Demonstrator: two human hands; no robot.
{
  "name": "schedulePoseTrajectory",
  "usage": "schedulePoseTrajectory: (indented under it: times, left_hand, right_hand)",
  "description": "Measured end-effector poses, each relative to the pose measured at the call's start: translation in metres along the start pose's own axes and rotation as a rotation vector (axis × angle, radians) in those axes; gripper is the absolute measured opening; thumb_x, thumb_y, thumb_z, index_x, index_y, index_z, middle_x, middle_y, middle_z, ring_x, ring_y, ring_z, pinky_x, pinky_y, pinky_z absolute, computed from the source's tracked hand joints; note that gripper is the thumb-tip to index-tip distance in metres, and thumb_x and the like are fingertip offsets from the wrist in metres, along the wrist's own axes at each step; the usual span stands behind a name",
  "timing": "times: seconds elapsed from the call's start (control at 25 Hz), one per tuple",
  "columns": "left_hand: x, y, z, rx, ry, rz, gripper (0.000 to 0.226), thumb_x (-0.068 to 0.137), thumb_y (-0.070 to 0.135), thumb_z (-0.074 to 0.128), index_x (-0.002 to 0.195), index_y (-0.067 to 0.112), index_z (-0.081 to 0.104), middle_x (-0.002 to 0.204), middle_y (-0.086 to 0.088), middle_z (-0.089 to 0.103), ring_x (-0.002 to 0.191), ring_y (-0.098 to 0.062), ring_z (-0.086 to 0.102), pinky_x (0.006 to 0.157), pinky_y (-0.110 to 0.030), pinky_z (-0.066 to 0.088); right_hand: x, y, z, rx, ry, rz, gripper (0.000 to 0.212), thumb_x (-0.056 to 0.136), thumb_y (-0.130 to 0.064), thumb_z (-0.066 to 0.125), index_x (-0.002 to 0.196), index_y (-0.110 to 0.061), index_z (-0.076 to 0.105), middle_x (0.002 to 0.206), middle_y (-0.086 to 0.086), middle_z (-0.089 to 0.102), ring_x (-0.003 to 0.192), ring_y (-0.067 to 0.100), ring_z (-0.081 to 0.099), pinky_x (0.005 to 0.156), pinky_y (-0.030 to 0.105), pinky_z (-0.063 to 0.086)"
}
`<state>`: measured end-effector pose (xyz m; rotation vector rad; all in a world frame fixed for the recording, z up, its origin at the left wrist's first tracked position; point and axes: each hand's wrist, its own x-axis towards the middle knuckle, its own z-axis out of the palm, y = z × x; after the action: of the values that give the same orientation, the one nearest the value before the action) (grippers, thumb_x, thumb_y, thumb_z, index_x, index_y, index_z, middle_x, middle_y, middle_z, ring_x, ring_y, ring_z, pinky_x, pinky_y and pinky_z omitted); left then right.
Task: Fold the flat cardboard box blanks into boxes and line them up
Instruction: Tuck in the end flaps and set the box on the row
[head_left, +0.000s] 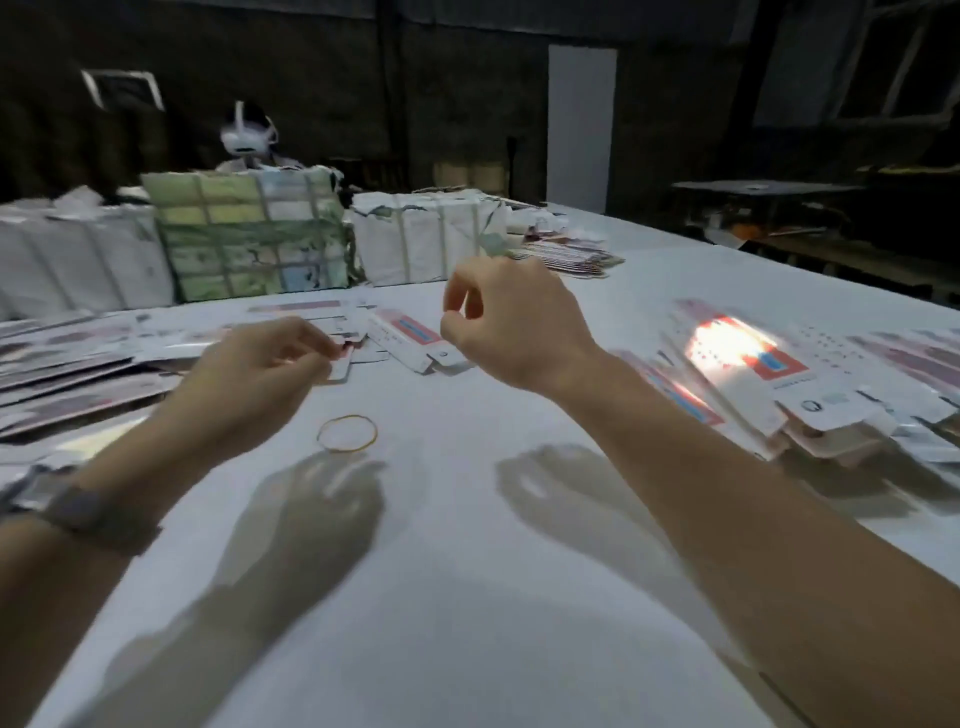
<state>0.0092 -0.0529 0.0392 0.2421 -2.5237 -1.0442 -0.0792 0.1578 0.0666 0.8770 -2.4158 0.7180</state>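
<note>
My left hand (260, 371) reaches over the white table (467, 597) and pinches the end flap of a small white and red box blank (344, 361). A folded narrow white box with a red and blue label (410, 338) lies just beyond, between my two hands. Raised above that box, my right hand (511, 322) has its fingers curled, thumb near the forefinger, and I see nothing held in it. Flat printed blanks lie in a pile at the left (78, 364) and in a heap at the right (779, 379).
A yellow rubber band (347, 433) lies on the table near my left hand. Strapped bundles of wrapped stock (249, 239) stand along the far side, with a person seated behind them. More blanks are fanned out at the far right (566, 254). A watch is on my left wrist.
</note>
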Motion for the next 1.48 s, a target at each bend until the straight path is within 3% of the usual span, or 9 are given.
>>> schedulePoseTrajectory:
  times: [0.16,0.24,0.32,0.56,0.68,0.88,1.08,1.24,1.48]
  left_hand:
    - [0.002,-0.036,-0.028,0.796,-0.074,-0.254,0.048,0.093,0.047,0.058,0.138,0.033,0.046,0.144,-0.006,0.049,0.135,-0.038,0.040,0.109,-0.053,0.034]
    - [-0.001,-0.063,-0.051,0.917,-0.079,-0.525,0.060,0.090,0.058,0.055,0.143,0.034,0.040,0.152,-0.010,0.041,0.144,-0.049,0.024,0.113,-0.069,0.019]
    - [-0.004,-0.076,-0.061,0.867,-0.125,-0.657,0.065,0.083,0.072,0.049,0.135,0.034,0.047,0.146,-0.010,0.050,0.139,-0.048,0.035,0.111,-0.068,0.023]
    - [0.001,-0.073,-0.033,1.108,-0.071,-0.417,0.033,0.091,0.022,0.051,0.121,0.028,0.065,0.124,-0.002,0.064,0.116,-0.033,0.060,0.101,-0.047,0.036]
    - [-0.001,-0.056,-0.038,1.113,-0.104,-0.349,0.014,0.092,0.022,0.051,0.101,0.028,0.060,0.112,0.000,0.063,0.112,-0.032,0.058,0.099,-0.045,0.034]
    - [-0.003,0.019,-0.037,0.615,-0.128,-0.066,0.027,0.103,0.032,0.044,0.090,0.015,0.060,0.079,-0.001,0.059,0.070,-0.019,0.057,0.055,-0.028,0.038]
    - [-0.034,0.059,0.003,-0.541,-0.299,0.104,0.023,0.104,0.022,0.049,0.111,0.036,0.066,0.095,0.006,0.076,0.088,-0.011,0.074,0.072,-0.031,0.061]
    - [-0.036,0.062,0.032,-0.813,-0.237,0.146,0.033,0.103,0.007,0.046,0.122,0.026,0.065,0.105,-0.009,0.075,0.090,-0.023,0.073,0.074,-0.040,0.061]
    - [-0.046,0.062,0.047,-1.140,-0.264,0.076,0.036,0.102,0.037,0.040,0.119,0.024,0.068,0.097,-0.007,0.074,0.085,-0.021,0.072,0.069,-0.034,0.060]
  right_hand:
    - [-0.035,-0.051,0.023,0.195,-0.183,-0.223,0.010,0.080,-0.027,0.065,0.074,-0.031,0.058,0.057,-0.013,0.053,0.066,0.006,0.050,0.069,0.033,0.046]
    - [-0.040,-0.056,0.029,0.219,-0.233,-0.263,0.008,0.081,-0.032,0.065,0.075,-0.030,0.060,0.056,-0.014,0.055,0.062,0.006,0.052,0.065,0.033,0.046]
    - [-0.043,-0.053,0.032,0.233,-0.216,-0.245,0.009,0.080,-0.037,0.064,0.075,-0.029,0.062,0.058,-0.012,0.058,0.061,0.010,0.055,0.063,0.034,0.046]
    - [-0.041,-0.045,0.037,0.177,-0.200,-0.236,0.012,0.081,-0.020,0.070,0.075,-0.029,0.064,0.059,-0.010,0.059,0.064,0.015,0.057,0.064,0.040,0.050]
    - [-0.040,-0.042,0.038,0.175,-0.171,-0.236,0.013,0.080,-0.019,0.070,0.075,-0.029,0.063,0.058,-0.011,0.057,0.064,0.018,0.056,0.066,0.042,0.051]
    - [-0.031,-0.043,0.030,0.440,0.129,-0.128,0.003,0.083,-0.025,0.065,0.084,-0.026,0.064,0.068,-0.011,0.060,0.068,0.012,0.057,0.063,0.027,0.047]
    - [-0.026,-0.048,0.022,0.656,0.284,0.041,0.027,0.083,-0.036,0.057,0.110,-0.035,0.052,0.108,-0.010,0.050,0.104,0.010,0.053,0.084,0.027,0.050]
    - [-0.026,-0.049,0.022,0.654,0.311,0.049,0.031,0.084,-0.036,0.059,0.114,-0.037,0.050,0.116,-0.009,0.042,0.115,0.012,0.050,0.091,0.036,0.054]
    - [-0.030,-0.056,0.020,0.895,0.219,0.089,0.045,0.086,-0.046,0.055,0.129,-0.034,0.054,0.122,-0.006,0.057,0.110,0.002,0.057,0.086,0.028,0.057]
